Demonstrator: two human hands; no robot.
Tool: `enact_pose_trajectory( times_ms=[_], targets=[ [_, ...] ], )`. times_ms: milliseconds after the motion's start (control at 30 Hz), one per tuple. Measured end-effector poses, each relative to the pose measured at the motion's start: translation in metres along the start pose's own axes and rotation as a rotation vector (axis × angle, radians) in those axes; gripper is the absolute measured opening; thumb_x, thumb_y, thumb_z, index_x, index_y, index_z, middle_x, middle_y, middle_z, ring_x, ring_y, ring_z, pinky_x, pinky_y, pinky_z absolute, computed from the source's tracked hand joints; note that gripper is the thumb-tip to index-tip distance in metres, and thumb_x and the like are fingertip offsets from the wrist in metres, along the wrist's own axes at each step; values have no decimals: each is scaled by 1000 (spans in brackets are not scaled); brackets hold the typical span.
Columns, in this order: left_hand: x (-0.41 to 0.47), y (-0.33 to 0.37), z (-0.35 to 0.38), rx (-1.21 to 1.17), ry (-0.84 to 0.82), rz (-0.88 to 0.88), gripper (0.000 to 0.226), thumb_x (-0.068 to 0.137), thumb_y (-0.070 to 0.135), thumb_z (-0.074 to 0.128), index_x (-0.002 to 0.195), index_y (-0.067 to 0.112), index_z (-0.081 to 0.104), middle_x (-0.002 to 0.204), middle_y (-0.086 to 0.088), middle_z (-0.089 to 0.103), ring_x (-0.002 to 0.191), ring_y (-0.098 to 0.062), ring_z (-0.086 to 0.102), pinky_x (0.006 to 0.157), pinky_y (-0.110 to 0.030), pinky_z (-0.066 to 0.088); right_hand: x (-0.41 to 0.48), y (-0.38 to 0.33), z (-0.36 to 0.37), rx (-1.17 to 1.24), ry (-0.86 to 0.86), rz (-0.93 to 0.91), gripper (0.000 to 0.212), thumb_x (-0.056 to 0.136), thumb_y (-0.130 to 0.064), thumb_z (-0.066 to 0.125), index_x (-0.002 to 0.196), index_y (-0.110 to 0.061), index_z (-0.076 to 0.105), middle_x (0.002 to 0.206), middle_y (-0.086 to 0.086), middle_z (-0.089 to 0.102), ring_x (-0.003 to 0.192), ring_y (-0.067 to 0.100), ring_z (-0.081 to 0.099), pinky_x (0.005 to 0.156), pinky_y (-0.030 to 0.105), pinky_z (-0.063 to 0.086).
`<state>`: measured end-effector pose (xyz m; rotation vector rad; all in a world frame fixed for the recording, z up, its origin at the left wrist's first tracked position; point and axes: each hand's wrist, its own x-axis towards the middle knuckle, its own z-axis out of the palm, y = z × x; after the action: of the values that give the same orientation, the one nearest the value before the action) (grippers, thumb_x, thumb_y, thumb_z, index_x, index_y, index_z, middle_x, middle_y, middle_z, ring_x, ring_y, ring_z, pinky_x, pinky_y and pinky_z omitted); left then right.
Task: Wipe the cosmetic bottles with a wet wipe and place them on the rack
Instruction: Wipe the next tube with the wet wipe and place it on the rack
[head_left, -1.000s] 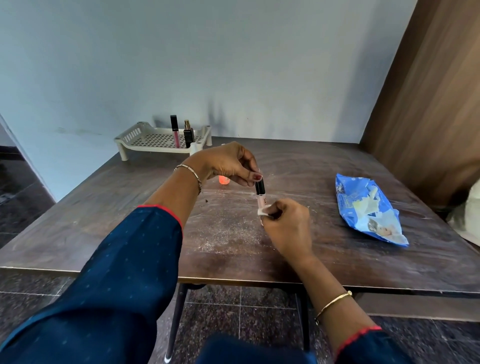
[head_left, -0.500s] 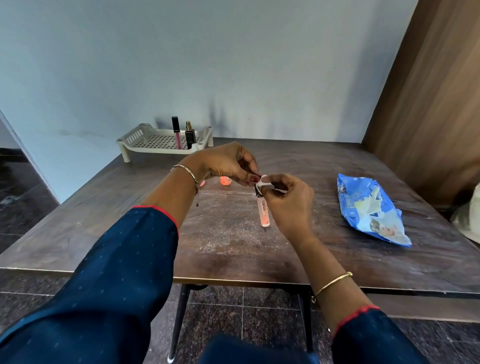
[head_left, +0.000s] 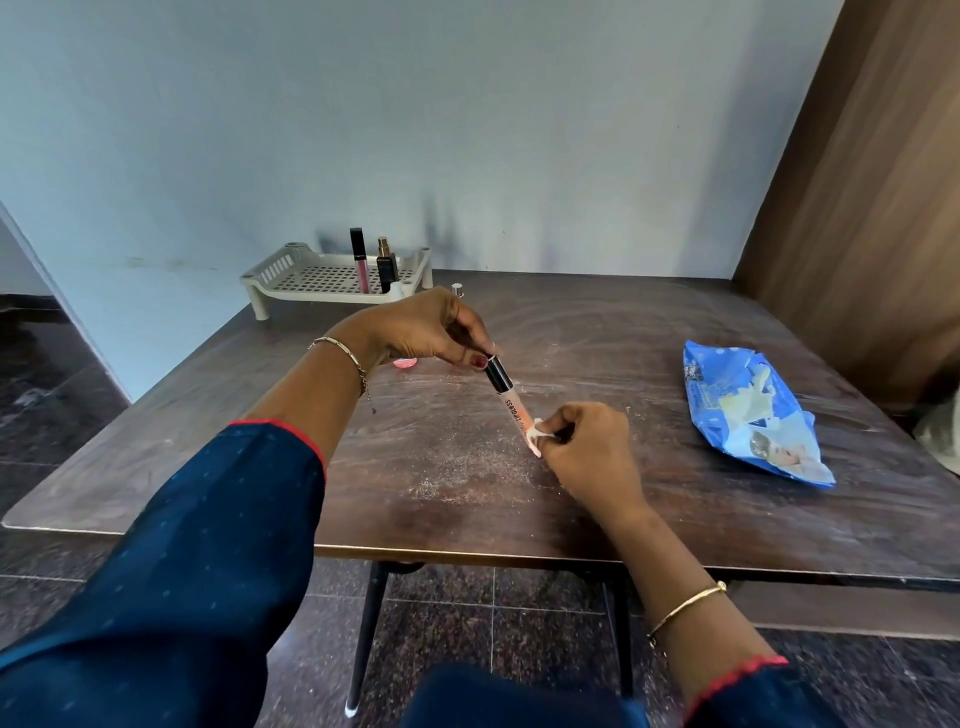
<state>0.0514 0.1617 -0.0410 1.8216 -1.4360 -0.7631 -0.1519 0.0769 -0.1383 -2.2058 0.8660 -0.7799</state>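
The gloss tube (head_left: 511, 402) is peachy-orange with a black cap and black lettering, the wipe (head_left: 536, 435) plain white. Dark red polish on the thumbnail of my left hand (head_left: 431, 327). My sleeves (head_left: 208, 519) are navy with tiny dots and a red edge, bangles (head_left: 685, 605) gold. The table (head_left: 597, 338) is dark brown woodgrain with pale dusty streaks. The wipes pack (head_left: 748, 415) at 3 o'clock is blue and white; the rack (head_left: 311, 278) at 11 o'clock is cream, grid-holed, with a pink tube (head_left: 360, 265) capped black.

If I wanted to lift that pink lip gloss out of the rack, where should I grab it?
Probably pinch its black cap from above: the pink lip gloss stands upright, cap clear of the rack wall, with a dark bottle close beside it.
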Motion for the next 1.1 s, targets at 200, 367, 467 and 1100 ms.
enact_pose_trajectory(
  times_ms=[200, 367, 467, 1100],
  targets=[
    [2, 11, 4, 35, -7, 48, 19, 75, 1, 74, 90, 13, 72, 101, -15, 72, 101, -32, 66, 96, -50, 49, -3, -6, -4, 25, 35, 5, 7, 77, -13, 76, 80, -18, 72, 71, -6, 70, 61, 10, 64, 62, 30, 55],
    [3, 21, 9, 48, -30, 57, 22, 75, 1, 75, 96, 8, 72, 97, -7, 73, 87, -11, 69, 83, -27, 55, 12, -38, -7, 238, 182, -41, 11, 76, -22, 78, 72, -27, 69, 66, -15, 67, 63, 2, 64, 60, 21, 50],
    [4, 22, 14, 2, -10, 65, 27, 74, -3, 74, 98, 9, 70, 94, -8, 73, 87, -13, 70, 72, -18, 51, 16, -44, -6, 299, 206, -65, 9, 76, -17, 77, 76, -23, 70, 68, -15, 68, 63, 1, 64, 57, 18, 50],
    [-10, 3, 23, -9, 155, 76, 24, 80, -8, 66, 87, 14, 70, 101, -10, 70, 99, -21, 65, 90, -27, 52, -10, 1, -1, 19, 15, 18, 11, 74, -15, 78, 73, -20, 68, 68, -7, 66, 58, 6, 61, 57, 23, 51]
  ],
)
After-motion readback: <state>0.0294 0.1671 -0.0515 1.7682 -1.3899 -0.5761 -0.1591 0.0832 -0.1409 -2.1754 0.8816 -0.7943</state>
